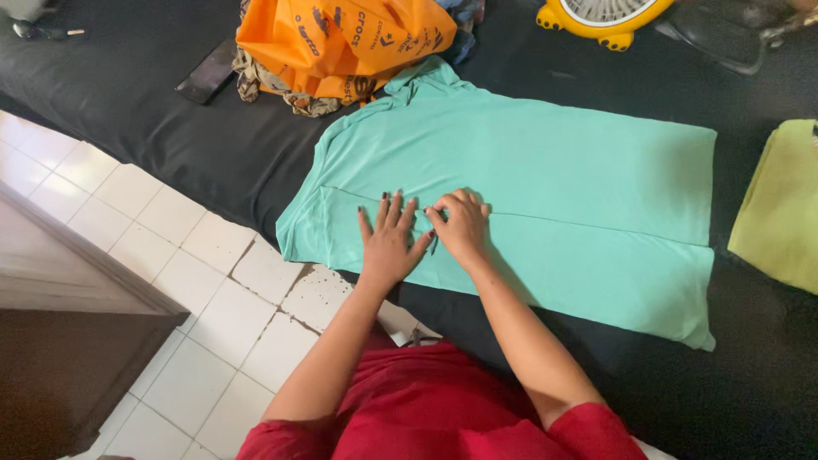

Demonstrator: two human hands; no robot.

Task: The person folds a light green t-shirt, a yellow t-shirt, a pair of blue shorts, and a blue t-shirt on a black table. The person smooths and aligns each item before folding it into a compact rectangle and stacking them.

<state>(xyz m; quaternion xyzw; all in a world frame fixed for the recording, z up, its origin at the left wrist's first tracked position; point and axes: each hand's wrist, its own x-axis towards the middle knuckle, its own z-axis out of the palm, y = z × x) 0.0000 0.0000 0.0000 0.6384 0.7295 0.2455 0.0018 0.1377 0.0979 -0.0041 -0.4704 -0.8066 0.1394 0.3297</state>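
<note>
Fingers (394,215) of the left hand (389,243) lie spread and flat on the shirt (545,183), gripping nothing; the right hand (463,226), just beside it with thumbs nearly touching, curls its fingers down onto the folded edge, pressing or pinching the cloth, which of the two cannot be told. The mint shirt lies flat on the black bed (136,102), its left side near the bed's front edge above the tiled floor (204,307). Open black cover runs along the front edge to the right of the forearms. An orange bag (341,38) sits at the collar, a phone (207,75) left of it, a yellow fan (605,15) at the back edge, a lime cloth (780,204) at the right. Both forearms reach forward from red sleeves, converging at the shirt's near half.
</note>
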